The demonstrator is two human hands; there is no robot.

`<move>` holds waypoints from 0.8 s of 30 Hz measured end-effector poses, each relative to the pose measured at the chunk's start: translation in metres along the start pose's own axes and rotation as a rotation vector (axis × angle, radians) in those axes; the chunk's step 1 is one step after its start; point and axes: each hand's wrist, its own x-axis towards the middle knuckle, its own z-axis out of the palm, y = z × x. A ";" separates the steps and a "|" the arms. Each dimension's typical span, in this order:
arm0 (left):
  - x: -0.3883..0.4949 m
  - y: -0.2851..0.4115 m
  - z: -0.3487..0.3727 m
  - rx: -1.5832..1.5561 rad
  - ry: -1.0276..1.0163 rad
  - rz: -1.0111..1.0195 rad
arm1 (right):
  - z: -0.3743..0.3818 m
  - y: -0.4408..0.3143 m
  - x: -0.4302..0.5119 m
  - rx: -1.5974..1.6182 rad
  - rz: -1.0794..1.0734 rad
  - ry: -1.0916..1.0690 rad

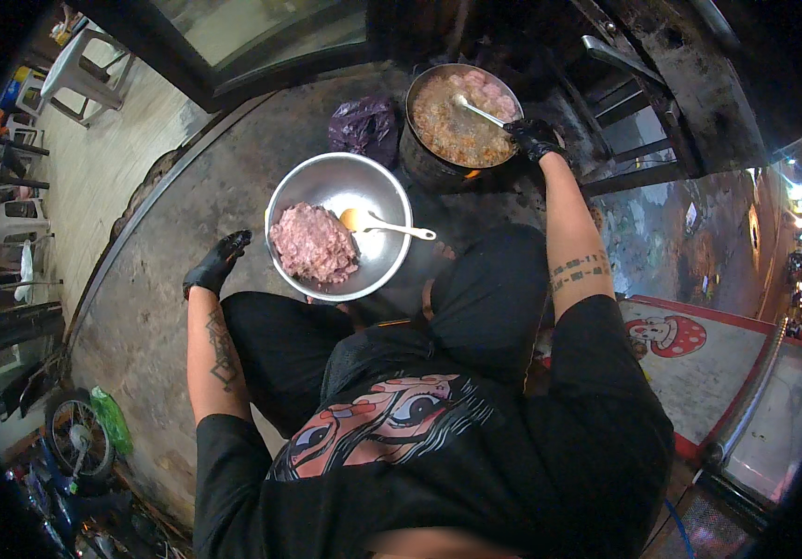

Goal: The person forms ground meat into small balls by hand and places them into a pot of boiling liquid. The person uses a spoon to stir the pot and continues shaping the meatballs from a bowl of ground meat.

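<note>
My right hand [535, 138], in a black glove, grips the handle of a metal spoon [481, 112] whose bowl dips into a round pot [411, 115]. The pot holds bubbling liquid with pink meat pieces [488, 94] at its far right and browned bits nearer me. My left hand [222, 260], gloved in black too, is apart from everything, left of a large steel bowl [282, 183]; its fingers are partly bent and hold nothing. A mound of raw minced meat [312, 243] lies in the bowl's left part. Beside it rests a pale-handled spoon [390, 227] with a yellowish bowl, its handle over the rim.
Under the pot is a dark stove [436, 170] with a small flame. A dark purple plastic bag [363, 126] sits between stove and steel bowl. White plastic stools [86, 73] stand upper left, a wheel [79, 434] lower left, and a mushroom-printed panel [715, 370] at right.
</note>
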 end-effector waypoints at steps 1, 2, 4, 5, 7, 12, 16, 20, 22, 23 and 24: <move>0.000 0.002 0.000 -0.062 -0.004 -0.041 | 0.001 -0.001 0.002 -0.011 0.019 0.012; -0.001 0.005 0.001 -0.009 -0.011 -0.036 | 0.002 -0.001 0.002 -0.038 -0.015 0.055; -0.002 0.012 0.001 0.030 -0.045 -0.036 | 0.008 -0.004 0.000 -0.110 -0.025 0.110; -0.003 0.015 0.001 0.045 -0.048 -0.048 | 0.011 -0.006 -0.003 -0.086 -0.099 0.121; -0.006 0.022 0.002 0.075 -0.056 -0.072 | 0.017 -0.013 -0.010 -0.052 -0.226 0.156; -0.009 0.028 0.003 0.118 -0.076 -0.105 | 0.020 -0.020 -0.009 -0.123 -0.200 0.202; -0.007 0.023 0.002 -0.010 -0.092 -0.067 | 0.037 0.007 0.011 0.110 -0.087 0.017; -0.002 0.016 0.002 -0.030 -0.054 -0.074 | 0.078 0.038 0.037 0.518 -0.059 -0.187; -0.001 0.012 0.002 -0.006 -0.070 -0.003 | 0.092 0.040 0.058 0.477 -0.024 -0.210; 0.000 0.010 0.002 -0.007 -0.073 -0.034 | 0.097 0.040 0.063 0.728 0.138 -0.236; 0.000 0.009 0.002 -0.008 -0.077 -0.064 | 0.100 0.039 0.068 0.765 0.130 -0.240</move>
